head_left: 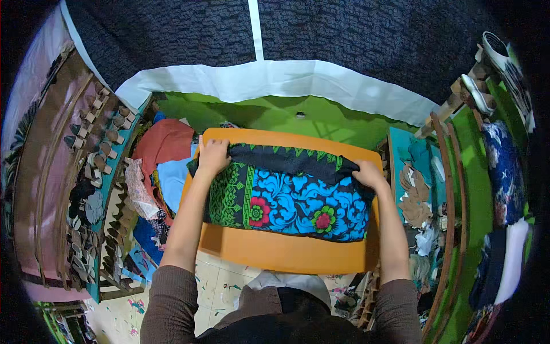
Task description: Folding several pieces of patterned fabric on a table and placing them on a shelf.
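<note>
Nearest the camera, brown-sleeved forearms come up from the lower edge over a pale tiled floor littered with scraps. Next, an orange table is seen, with a folded printed cloth laid flat across its middle, probably so both ends can be reached at once.

The cloth is pinned at its far corners. The left hand is closed on the far left corner, fingers curled over the fabric edge. The right hand is closed on the far right corner the same way, thumb tucked under. The hold at both ends is judged to keep the fold line taut and square.

Cloth look: bright blue floral field, red-and-green flowers, a green patterned band at the left, a black border with green triangles folded over along the far edge. It looks soft and limp, several layers thick.

Further off, heaped fabrics lie left of the table, a green surface behind, then white sheeting and dark patterned cloth.
</note>
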Demonstrator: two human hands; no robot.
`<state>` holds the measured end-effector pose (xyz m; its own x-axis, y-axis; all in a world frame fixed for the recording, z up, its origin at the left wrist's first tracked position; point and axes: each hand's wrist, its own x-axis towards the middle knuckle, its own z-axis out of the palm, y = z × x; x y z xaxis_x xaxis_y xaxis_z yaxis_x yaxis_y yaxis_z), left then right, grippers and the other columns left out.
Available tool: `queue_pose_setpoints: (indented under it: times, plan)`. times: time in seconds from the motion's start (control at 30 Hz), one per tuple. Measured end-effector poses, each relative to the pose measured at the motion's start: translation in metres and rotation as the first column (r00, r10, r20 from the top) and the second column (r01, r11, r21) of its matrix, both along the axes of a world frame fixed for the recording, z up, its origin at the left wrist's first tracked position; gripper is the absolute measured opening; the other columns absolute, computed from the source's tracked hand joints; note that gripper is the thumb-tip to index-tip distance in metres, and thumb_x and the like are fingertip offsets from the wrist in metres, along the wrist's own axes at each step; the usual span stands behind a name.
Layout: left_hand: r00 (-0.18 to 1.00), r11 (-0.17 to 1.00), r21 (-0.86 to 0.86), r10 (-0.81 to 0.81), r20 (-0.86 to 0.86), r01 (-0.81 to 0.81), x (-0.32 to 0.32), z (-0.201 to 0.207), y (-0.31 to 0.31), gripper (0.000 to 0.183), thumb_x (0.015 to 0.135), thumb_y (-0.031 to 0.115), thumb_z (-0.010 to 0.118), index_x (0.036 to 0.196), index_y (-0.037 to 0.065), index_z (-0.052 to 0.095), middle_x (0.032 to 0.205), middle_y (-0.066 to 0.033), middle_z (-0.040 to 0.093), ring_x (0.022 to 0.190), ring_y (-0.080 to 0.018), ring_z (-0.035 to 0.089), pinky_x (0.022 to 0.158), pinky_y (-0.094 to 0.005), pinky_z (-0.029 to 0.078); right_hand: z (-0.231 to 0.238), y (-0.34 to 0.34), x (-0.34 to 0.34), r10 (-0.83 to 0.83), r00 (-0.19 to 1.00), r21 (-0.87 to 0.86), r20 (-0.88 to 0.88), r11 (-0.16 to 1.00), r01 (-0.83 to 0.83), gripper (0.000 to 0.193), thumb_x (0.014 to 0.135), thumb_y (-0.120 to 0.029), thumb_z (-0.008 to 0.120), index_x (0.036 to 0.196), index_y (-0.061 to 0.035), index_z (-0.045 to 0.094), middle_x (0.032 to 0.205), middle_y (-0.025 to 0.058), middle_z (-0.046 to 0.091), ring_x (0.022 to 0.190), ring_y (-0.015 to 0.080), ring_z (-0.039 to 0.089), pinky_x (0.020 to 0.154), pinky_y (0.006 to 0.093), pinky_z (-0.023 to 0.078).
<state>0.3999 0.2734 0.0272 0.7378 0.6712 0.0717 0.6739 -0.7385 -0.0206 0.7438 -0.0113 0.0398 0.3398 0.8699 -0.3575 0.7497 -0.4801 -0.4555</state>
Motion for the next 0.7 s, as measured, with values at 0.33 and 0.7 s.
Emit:
queue_pose_setpoints:
  times: [0.33,0.7]
  plan:
    - [0.971,0.973,-0.162,-0.132,0.2,0.165,0.05,-0.11,-0.139,0.055,0.083,0.041,0.055,0.131,0.017,0.045,0.14,-0.0085,0.037,0.131,-0.0284,0.032,0.105,-0.0577,0.018,-0.106,0.05,-0.157,-0.018,0.934,0.358,0.356,0.926,-0.119,0.053,0.084,-0.038,0.054,0.133,-0.0209,0.044,0.143,0.0116,0.033,0.133,0.0321,0.026,0.102,0.0656,0.011]
    - [1.0,0.988,-0.157,0.007,0.02,-0.004,-0.056,-0.097,-0.089,0.063,0.085,0.047,0.05,0.138,0.017,0.035,0.146,-0.0122,0.027,0.134,-0.0324,0.025,0.106,-0.0574,0.014,-0.102,-0.011,-0.058,-0.331,0.663,0.26,0.672,0.943,0.208,0.051,0.089,-0.032,0.046,0.133,-0.0061,0.042,0.142,0.0154,0.033,0.134,0.0353,0.025,0.103,0.0648,0.01]
